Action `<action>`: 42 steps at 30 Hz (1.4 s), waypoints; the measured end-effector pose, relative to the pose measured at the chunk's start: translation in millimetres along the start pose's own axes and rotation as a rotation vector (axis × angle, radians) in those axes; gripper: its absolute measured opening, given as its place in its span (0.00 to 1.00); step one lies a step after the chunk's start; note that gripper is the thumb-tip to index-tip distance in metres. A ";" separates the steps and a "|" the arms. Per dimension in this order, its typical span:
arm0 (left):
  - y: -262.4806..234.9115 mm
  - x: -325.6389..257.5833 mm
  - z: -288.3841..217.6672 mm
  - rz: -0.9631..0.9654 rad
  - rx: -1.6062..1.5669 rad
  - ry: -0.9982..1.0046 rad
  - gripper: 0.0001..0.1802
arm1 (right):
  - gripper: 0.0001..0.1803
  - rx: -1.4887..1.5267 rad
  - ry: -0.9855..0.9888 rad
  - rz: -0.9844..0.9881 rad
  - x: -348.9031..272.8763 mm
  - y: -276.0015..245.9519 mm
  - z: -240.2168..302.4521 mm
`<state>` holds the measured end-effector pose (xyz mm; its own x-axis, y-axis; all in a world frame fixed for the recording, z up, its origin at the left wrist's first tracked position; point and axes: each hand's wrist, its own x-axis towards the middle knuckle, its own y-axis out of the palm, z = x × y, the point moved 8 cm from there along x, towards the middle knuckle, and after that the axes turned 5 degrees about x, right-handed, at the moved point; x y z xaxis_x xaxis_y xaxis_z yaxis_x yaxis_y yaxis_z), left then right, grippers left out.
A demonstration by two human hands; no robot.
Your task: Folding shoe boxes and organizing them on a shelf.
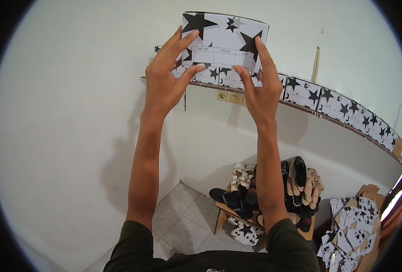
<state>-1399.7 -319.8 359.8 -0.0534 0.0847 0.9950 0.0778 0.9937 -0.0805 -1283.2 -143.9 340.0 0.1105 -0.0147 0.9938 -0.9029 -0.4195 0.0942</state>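
Observation:
A white cardboard box with black stars [223, 38] is held up against the wall above a shelf [300, 108]. My left hand [164, 81] grips its left end with fingers spread along the side and under the bottom. My right hand [260, 88] grips its right end, index finger up along the side. The box sits on top of other star-printed boxes [219, 76] lined up on the shelf. Both arms reach up from the lower edge.
A row of matching starred boxes [341, 106] runs along the shelf to the right. Below, a low wooden stand [223, 216] carries a pile of sandals [296, 186]. Flat starred cardboard pieces [353, 226] lie stacked at lower right. A wall socket [228, 96] sits under the shelf.

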 end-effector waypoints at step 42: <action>118.3 -4.2 592.6 -0.010 -0.120 0.049 0.34 | 0.30 -0.768 0.020 0.082 -85.3 453.1 -278.7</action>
<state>-1980.2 -159.3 310.7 -0.0067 0.0686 0.9976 0.1964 0.9783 -0.0660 -1817.5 -79.8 314.6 0.0300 0.0010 0.9995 -0.9438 0.3294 0.0280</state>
